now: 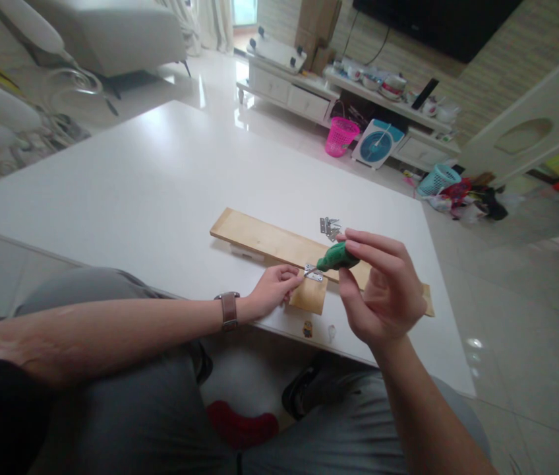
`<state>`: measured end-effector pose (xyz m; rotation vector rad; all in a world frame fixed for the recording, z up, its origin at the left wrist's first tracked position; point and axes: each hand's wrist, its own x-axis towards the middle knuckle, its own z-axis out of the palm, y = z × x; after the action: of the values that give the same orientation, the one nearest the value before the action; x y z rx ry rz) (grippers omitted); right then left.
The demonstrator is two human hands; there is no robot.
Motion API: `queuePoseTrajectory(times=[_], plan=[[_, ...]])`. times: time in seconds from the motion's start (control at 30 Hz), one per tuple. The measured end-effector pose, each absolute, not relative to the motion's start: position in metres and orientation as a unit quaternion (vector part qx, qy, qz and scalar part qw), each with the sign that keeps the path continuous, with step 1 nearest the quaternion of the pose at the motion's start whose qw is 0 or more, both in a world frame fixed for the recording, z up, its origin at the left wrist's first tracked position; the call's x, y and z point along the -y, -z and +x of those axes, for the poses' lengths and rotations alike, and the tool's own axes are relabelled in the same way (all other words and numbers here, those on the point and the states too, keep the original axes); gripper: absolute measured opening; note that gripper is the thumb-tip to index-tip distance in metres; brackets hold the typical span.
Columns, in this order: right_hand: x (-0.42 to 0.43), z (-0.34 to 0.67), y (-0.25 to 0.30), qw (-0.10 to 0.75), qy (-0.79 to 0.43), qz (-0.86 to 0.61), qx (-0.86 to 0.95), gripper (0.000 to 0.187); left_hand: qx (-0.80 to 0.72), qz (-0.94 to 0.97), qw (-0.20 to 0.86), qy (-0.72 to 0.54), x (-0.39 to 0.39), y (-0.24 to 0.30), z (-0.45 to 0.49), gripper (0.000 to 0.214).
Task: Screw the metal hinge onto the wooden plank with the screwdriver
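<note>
My right hand (383, 284) grips a green-handled screwdriver (339, 256), its shaft slanting down to the left. The tip meets a metal hinge (314, 272), which lies where a long wooden board (269, 239) and a small wooden piece (309, 297) come together. My left hand (277, 287), with a watch on the wrist, is closed at the left edge of the small piece. Its thumb and forefinger pinch beside the screwdriver tip; whatever they hold is too small or hidden to make out. More hinges (329, 227) lie beyond the long board.
The white table (136, 178) carries everything. Near its front edge lie a small yellow figure-like item (308, 329) and a little clear bag (331, 332). A white block (246, 253) sits under the long board. Across the floor stand a pink basket (341, 137) and a fan (377, 144).
</note>
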<state>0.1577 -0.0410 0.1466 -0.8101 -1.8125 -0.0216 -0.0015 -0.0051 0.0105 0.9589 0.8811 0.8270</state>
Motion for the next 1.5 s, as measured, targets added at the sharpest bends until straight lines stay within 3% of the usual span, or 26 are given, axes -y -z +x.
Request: queuePoseTrajectory(times=[0.2,0.9,1.13,1.5], plan=[[0.0385,0.1594,-0.1475,0.551,0.066,-0.352,0.754,0.044,-0.41,0.428,0.713,-0.375,0.0048,-0.0101,-0.0007,0.042],[0.0417,0.1582,-0.1469,0.55,0.017,-0.345,0.761,0.046,-0.398,0.437,0.716,-0.371,0.0045,-0.0088,-0.0012,0.043],[0.04,0.1577,-0.1473,0.541,0.075,-0.365,0.754,0.042,-0.408,0.433,0.714,-0.368,0.0048,-0.0091,-0.0006,0.045],[0.0415,0.1599,-0.1443,0.538,0.02,-0.352,0.765,0.05,-0.397,0.433,0.719,-0.372,0.0049,-0.0112,-0.0019,0.042]])
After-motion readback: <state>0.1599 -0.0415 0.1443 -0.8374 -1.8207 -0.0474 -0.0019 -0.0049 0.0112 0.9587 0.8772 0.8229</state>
